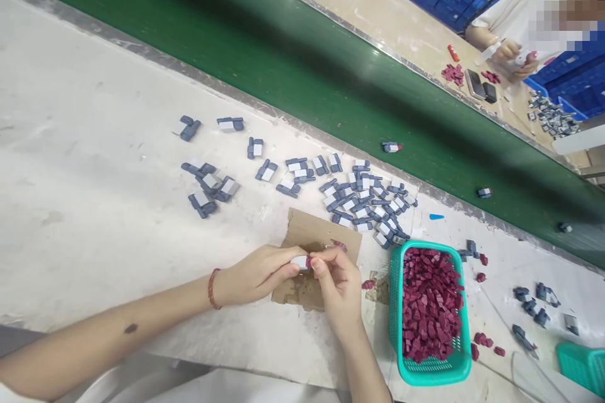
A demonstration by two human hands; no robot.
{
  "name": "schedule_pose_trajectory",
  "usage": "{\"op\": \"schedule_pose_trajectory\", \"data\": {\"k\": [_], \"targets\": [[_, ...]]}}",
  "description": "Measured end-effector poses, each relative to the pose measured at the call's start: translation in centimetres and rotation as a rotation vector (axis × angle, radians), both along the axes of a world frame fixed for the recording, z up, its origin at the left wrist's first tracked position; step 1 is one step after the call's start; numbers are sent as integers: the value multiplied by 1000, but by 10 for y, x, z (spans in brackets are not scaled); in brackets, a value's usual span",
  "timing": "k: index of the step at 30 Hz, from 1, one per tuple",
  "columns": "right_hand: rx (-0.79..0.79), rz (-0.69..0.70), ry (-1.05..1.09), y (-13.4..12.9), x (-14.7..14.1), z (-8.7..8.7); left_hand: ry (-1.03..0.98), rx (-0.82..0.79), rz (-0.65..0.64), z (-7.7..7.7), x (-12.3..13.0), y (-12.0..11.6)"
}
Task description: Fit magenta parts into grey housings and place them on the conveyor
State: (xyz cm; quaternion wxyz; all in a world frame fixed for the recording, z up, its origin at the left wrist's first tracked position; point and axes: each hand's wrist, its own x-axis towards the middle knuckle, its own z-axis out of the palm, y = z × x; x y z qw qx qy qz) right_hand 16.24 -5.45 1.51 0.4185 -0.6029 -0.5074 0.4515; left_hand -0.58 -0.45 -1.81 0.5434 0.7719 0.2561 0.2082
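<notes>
My left hand [259, 276] is closed on a small blue-grey and white plastic part [299, 261], whose white face shows between thumb and fingers. The fingertips of my right hand [338, 283] pinch a small dark red plastic piece [309, 262] against one end of that part. How far the two fit together is hidden. Both hands are above a piece of brown cardboard [324, 228] with dark stains. A loose red piece [339, 245] lies on the cardboard behind my right fingers, and another red piece [368, 284] is just right of that hand.
A teal basket [394, 315] full of dark red pieces stands to my right. Many blue-grey parts [362, 198] lie behind the cardboard. Beyond runs a green conveyor belt [326, 97] carrying several parts. Across it a person's hands [515, 56] hold something.
</notes>
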Motion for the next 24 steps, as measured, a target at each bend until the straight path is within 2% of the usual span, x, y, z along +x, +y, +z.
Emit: {"op": "schedule_pose_trajectory", "data": {"k": [5, 7, 11, 14, 16, 19, 21, 22, 24], "targets": [[250, 222, -532, -1, 8, 5, -30, -18, -32, 3, -1, -2], [306, 296, -680, -3, 7, 5, -7, -21, -33, 5, -1, -2], [299, 325, -764, -8, 2, 3, 30, -4, -25, 7, 0, -3], [289, 341, -766, -12, 8, 13, 61, -5, -55, 11, 0, -4], [274, 316, -704, -17, 24, 26, 58, 8, -72, 13, -2, -4], [213, 107, -638, -30, 65, 48, 67, 33, 0, 15, -7, 0], [146, -73, -775, -42, 98, 55, 71, 59, 123, 19, -9, 9], [97, -107, -869, -48, 114, 55, 78, 73, 192, 22, -8, 16], [44, -90, -1025, -58, 141, 49, 110, 93, 318, 30, -2, 36]]}}
